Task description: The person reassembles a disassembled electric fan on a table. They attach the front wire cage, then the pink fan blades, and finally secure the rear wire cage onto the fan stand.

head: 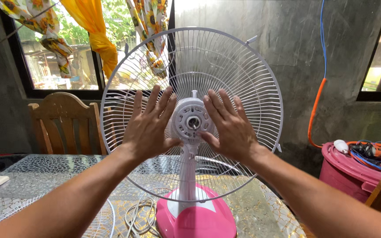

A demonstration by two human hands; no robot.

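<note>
- The rear fan guard (243, 66), a round dish of thin white wire ribs, stands upright on the fan's motor hub (193, 120); every place below is told from that hub.
- The left hand (148, 128) lies flat against the guard just left of the hub, fingers spread wide and pointing up, thumb reaching toward the hub's lower edge; its grip is open and holds nothing.
- The right hand (229, 127) mirrors it just right of the hub, palm on the ribs, fingers splayed, thumb near the hub's rim; its grip is open too.
- Both hands sit about equally close to the hub, one on each side, with the short bare shaft at its centre pointing back toward the person.
- The hub is a white plastic ring with small holes.
- Below the hub a white neck drops to a glossy pink base (197, 220) on the patterned glass surface (36, 176).
- A coiled white cord (141, 211) lies left of the base.
- A wooden chair (67, 123) stands far left of the hub, a pink bin (345, 169) of tools far right.
</note>
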